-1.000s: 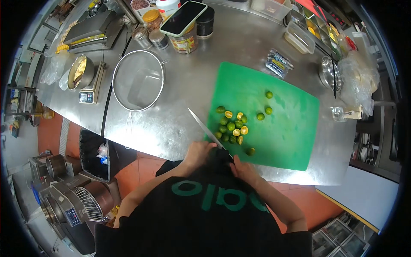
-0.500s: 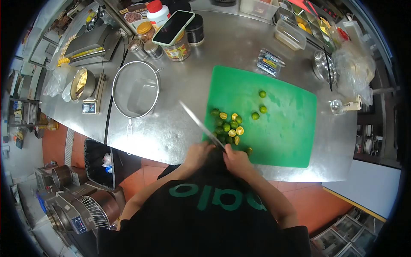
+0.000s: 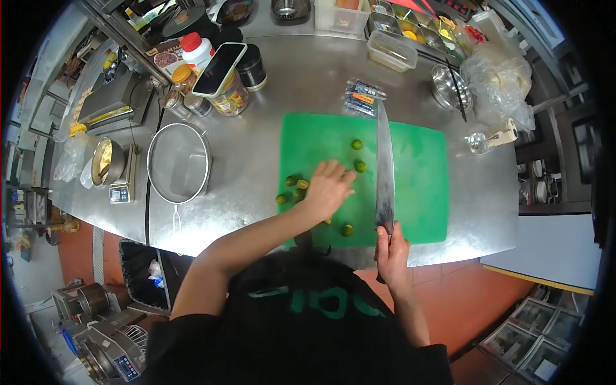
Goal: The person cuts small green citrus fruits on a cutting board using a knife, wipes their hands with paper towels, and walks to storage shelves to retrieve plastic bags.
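A green cutting board [image 3: 420,186] lies on the steel counter. My left hand [image 3: 328,187] is over its left half, fingers stretched out and apart, covering part of a group of small green limes; whether it touches any is hidden. A cut lime [image 3: 302,184] with a yellowish face shows just left of the fingers. One whole lime [image 3: 360,166] sits right beside the fingertips, and another lime [image 3: 357,145] lies farther back. Near the board's front edge, my right hand [image 3: 393,251] is closed round the handle of a long knife [image 3: 385,167], its blade pointing away from me.
Behind the board is a pack of batteries [image 3: 363,97]. A mesh strainer [image 3: 179,163] rests to the left, near jars and a phone [image 3: 220,69]. At the right are a metal bowl [image 3: 451,88] with chopsticks and a measuring cup [image 3: 478,143].
My left hand has moved away from the knife, forward over the limes. My right hand has carried the knife rightward and swung its tip from forward-left to straight ahead. The view has shifted.
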Tool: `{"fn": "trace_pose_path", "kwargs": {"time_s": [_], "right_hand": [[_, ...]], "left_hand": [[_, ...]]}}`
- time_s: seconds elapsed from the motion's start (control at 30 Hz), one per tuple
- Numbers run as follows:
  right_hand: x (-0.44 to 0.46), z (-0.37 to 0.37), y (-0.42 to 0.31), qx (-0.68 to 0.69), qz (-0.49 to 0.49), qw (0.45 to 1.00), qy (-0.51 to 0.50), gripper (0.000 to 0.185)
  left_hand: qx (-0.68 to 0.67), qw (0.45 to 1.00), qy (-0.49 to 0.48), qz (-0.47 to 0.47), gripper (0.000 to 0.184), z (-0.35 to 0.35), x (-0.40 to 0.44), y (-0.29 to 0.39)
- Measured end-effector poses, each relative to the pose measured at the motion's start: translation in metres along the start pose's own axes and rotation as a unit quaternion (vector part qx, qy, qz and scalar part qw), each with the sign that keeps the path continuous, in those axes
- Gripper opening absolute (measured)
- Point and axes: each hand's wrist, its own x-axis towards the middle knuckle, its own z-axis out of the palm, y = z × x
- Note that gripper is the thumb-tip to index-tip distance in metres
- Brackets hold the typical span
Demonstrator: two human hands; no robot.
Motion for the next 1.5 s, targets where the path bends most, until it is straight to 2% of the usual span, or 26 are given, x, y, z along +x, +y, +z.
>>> {"fn": "trace_pose_path", "kwargs": {"time_s": [0.07,0.1,0.2,0.23,0.27,0.3,0.33,0.4,0.47,0.5,0.6,0.73,0.83,0.87,0.93,0.97,1.03,1.1,1.13,1.2,1.27,1.33,1.43,1.47,1.5], "right_hand": [[-0.003,0.004,0.0,0.013,-0.03,0.999,0.02,0.017],[-0.004,0.006,0.0,0.03,-0.055,0.997,0.036,0.019],[-0.007,0.016,0.004,0.036,-0.042,0.998,0.027,0.017],[-0.006,0.02,0.002,0.041,-0.04,0.998,0.021,0.017],[-0.001,0.025,-0.002,0.006,-0.066,0.998,-0.023,0.016],[0.002,0.031,-0.005,-0.028,-0.09,0.993,-0.065,0.015],[0.005,0.041,-0.005,-0.022,-0.087,0.994,-0.068,0.015],[0.009,0.071,0.002,-0.125,-0.139,0.961,-0.205,0.016],[0.006,0.103,0.014,-0.114,-0.16,0.949,-0.247,0.017],[0.005,0.113,0.017,-0.109,-0.179,0.935,-0.286,0.019],[0.001,0.124,0.024,-0.125,-0.139,0.932,-0.312,0.022],[-0.004,0.113,0.024,-0.146,-0.068,0.942,-0.294,0.024],[-0.006,0.105,0.025,-0.16,-0.044,0.946,-0.279,0.025],[-0.007,0.105,0.026,-0.163,-0.036,0.948,-0.27,0.024],[-0.008,0.104,0.027,-0.165,-0.029,0.95,-0.263,0.024],[-0.009,0.103,0.028,-0.153,-0.039,0.954,-0.255,0.024],[-0.011,0.1,0.03,-0.142,-0.051,0.956,-0.25,0.023],[-0.013,0.096,0.031,-0.17,-0.028,0.933,-0.317,0.026],[-0.014,0.094,0.03,-0.172,-0.028,0.932,-0.319,0.026],[-0.015,0.09,0.027,-0.124,-0.131,0.95,-0.254,0.022],[-0.013,0.087,0.026,-0.139,-0.136,0.944,-0.266,0.021],[-0.012,0.085,0.02,-0.152,-0.14,0.938,-0.278,0.02],[-0.003,0.08,0.0,-0.224,-0.152,0.912,-0.307,0.017],[0.003,0.079,-0.009,-0.244,-0.098,0.896,-0.358,0.017],[0.009,0.082,-0.015,-0.262,-0.044,0.874,-0.406,0.017]], "left_hand": [[0.105,0.989,-0.097,0.031,0.026,0.039,0.012,0.001],[0.103,0.99,-0.093,0.03,0.026,0.043,0.012,0.001],[0.087,0.994,-0.071,-0.008,0.026,0.032,0.001,-0.001],[-0.043,0.995,0.003,-0.095,0.029,-0.001,-0.008,0.003],[-0.17,0.966,0.076,-0.177,0.032,-0.026,-0.024,0.0],[-0.19,0.933,0.091,-0.291,0.032,-0.041,-0.048,-0.011],[-0.207,0.907,0.138,-0.341,0.027,-0.076,-0.059,-0.015],[-0.285,0.829,0.184,-0.445,0.026,-0.091,-0.118,-0.052],[-0.464,0.68,0.204,-0.53,0.028,-0.099,-0.165,-0.067],[-0.473,0.628,0.189,-0.588,0.029,-0.102,-0.168,-0.062],[-0.56,0.56,0.147,-0.592,0.028,-0.091,-0.17,-0.04],[-0.557,0.593,0.089,-0.575,0.031,-0.061,-0.156,-0.026],[-0.472,0.672,0.043,-0.569,0.023,-0.039,-0.149,-0.025],[-0.472,0.672,0.04,-0.569,0.023,-0.035,-0.148,-0.025],[-0.367,0.754,-0.005,-0.545,0.024,-0.033,-0.146,-0.025],[-0.367,0.754,-0.005,-0.545,0.024,-0.034,-0.145,-0.027],[-0.341,0.738,-0.122,-0.57,0.032,-0.041,-0.142,-0.031],[-0.352,0.735,-0.143,-0.562,0.036,-0.044,-0.141,-0.034],[-0.363,0.732,-0.165,-0.552,0.039,-0.044,-0.141,-0.034],[-0.369,0.736,-0.172,-0.541,0.037,-0.044,-0.14,-0.033],[-0.375,0.739,-0.177,-0.531,0.035,-0.044,-0.139,-0.031],[-0.349,0.784,-0.168,-0.486,0.034,-0.046,-0.14,-0.029],[-0.33,0.801,-0.19,-0.461,0.034,-0.039,-0.143,-0.038],[-0.33,0.801,-0.189,-0.462,0.034,-0.035,-0.146,-0.04],[-0.277,0.846,-0.19,-0.415,0.037,-0.033,-0.146,-0.041]]}}
